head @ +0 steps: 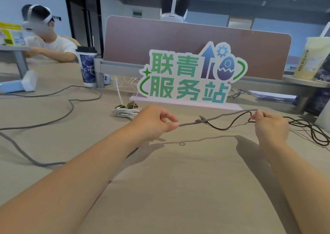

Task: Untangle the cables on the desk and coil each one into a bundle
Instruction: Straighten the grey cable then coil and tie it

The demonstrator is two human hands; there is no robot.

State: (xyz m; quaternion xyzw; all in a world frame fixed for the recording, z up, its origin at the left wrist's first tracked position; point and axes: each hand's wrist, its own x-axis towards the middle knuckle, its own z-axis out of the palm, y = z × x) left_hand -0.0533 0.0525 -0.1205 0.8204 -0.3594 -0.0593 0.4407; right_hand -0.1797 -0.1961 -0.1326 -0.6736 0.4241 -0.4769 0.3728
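Note:
My left hand (157,121) pinches a thick grey cable (230,113) between thumb and fingers and holds it above the desk. The grey cable runs right to my right hand (269,125). A thin black cable (223,127) is wrapped around the grey one in a knot (201,121) between my hands. My right hand pinches the black cable where it loops; whether it also holds the grey cable I cannot tell. The black cable's loose loops (314,133) lie on the desk at the right. The grey cable's long slack (35,126) snakes across the desk at the left.
A coiled white cable (125,112) and two small braided bundles (127,105) lie behind my left hand. A standing sign (189,76) is at the back centre, with a coffee cup (88,67) to its left and a drink cup (310,59) far right. A person sits at the far left.

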